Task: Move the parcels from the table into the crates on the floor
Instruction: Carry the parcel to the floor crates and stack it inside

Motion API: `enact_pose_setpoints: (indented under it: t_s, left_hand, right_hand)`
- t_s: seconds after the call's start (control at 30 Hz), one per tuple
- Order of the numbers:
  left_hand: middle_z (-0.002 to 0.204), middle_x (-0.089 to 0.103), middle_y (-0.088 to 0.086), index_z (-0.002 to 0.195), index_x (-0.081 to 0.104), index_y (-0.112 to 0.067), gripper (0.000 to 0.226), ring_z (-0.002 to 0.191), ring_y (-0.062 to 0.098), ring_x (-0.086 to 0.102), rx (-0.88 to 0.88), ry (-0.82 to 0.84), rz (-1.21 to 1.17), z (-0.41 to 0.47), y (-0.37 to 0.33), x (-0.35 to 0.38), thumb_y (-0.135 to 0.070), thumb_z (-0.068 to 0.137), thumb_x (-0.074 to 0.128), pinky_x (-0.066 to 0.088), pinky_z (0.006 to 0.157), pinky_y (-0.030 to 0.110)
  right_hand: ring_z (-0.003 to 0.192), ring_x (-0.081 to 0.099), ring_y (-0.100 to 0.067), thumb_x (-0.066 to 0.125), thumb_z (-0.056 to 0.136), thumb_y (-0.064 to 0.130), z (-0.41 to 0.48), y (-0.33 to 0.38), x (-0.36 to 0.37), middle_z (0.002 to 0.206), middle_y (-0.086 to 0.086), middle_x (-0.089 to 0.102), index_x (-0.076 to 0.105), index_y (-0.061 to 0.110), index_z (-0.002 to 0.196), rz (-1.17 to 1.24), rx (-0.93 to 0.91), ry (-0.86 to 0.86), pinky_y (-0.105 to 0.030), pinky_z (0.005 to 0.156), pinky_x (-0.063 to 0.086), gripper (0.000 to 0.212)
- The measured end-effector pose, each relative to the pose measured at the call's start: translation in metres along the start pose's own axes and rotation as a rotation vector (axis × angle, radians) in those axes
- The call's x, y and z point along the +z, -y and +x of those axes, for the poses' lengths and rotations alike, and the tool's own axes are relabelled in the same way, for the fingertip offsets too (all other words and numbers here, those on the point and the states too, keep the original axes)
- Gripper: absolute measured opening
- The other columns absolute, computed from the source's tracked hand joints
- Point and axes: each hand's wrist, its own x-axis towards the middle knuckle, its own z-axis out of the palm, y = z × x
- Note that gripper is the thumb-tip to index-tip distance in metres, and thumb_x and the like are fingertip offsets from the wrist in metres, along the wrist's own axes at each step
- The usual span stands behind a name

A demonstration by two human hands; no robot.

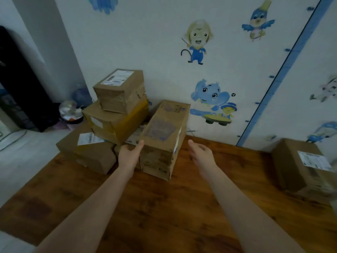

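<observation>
Parcel lengthwise toward wall | left hand fingers straight, touching side | right hand fingers loose, clear

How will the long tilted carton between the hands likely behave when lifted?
Probably stiff: the long carton keeps flat faces and square edges. It may swing or tip on lifting, since it lies tilted, far end higher. Its length likely needs both sides held; only the left hand touches it, the right hand is apart.
</observation>
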Motion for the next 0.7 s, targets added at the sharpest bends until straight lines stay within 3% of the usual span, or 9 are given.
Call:
enact_pose_setpoints:
  t_s: [0.07,0.27,0.4,0.5,0.7]
  left_hand:
    - [0.143,0.042,0.012,0.143,0.035,-0.007,0.074,0.127,0.032,0.043,0.033,0.02,0.037,0.008,-0.007,-0.003,-0.048,0.088,0.06,0.037,0.105,0.044]
    - [0.152,0.03,0.01,0.15,0.023,-0.009,0.075,0.137,0.03,0.032,0.088,0.187,0.115,0.019,-0.012,0.0,-0.045,0.092,0.056,0.03,0.109,0.041]
    - [0.138,0.048,0.006,0.14,0.044,-0.013,0.057,0.124,0.027,0.046,0.119,0.243,0.125,0.019,-0.013,0.005,-0.043,0.092,0.056,0.039,0.101,0.037]
    - [0.127,0.056,0.005,0.131,0.052,-0.013,0.058,0.116,0.024,0.053,0.139,0.275,0.169,0.015,-0.014,0.01,-0.049,0.088,0.059,0.046,0.096,0.037]
    - [0.131,0.052,0.009,0.137,0.043,-0.006,0.071,0.118,0.027,0.051,0.092,0.335,0.264,-0.006,-0.008,0.024,-0.049,0.084,0.064,0.045,0.09,0.034]
  right_hand:
    - [0.129,0.043,-0.026,0.06,0.091,0.04,0.0,-0.002,0.012,0.139,-0.008,0.048,0.048,0.01,0.134,-0.013,0.016,-0.018,-0.041,0.109,0.034,0.054]
    - [0.132,0.04,-0.026,0.052,0.096,0.036,-0.002,-0.005,0.037,0.144,-0.009,0.042,0.036,0.008,0.143,-0.08,0.052,-0.022,-0.04,0.109,0.032,0.057]
    - [0.137,0.034,-0.025,0.045,0.099,0.037,0.0,-0.004,0.044,0.15,-0.007,0.034,0.026,0.009,0.148,-0.101,0.071,0.022,-0.04,0.11,0.03,0.06]
    - [0.137,0.032,-0.027,0.045,0.099,0.038,-0.001,-0.005,0.045,0.151,-0.008,0.032,0.023,0.009,0.149,-0.097,0.082,0.034,-0.04,0.109,0.03,0.062]
    - [0.135,0.036,-0.029,0.054,0.093,0.044,-0.005,-0.008,0.023,0.15,-0.011,0.035,0.024,0.007,0.149,-0.152,0.086,-0.04,-0.046,0.111,0.033,0.074]
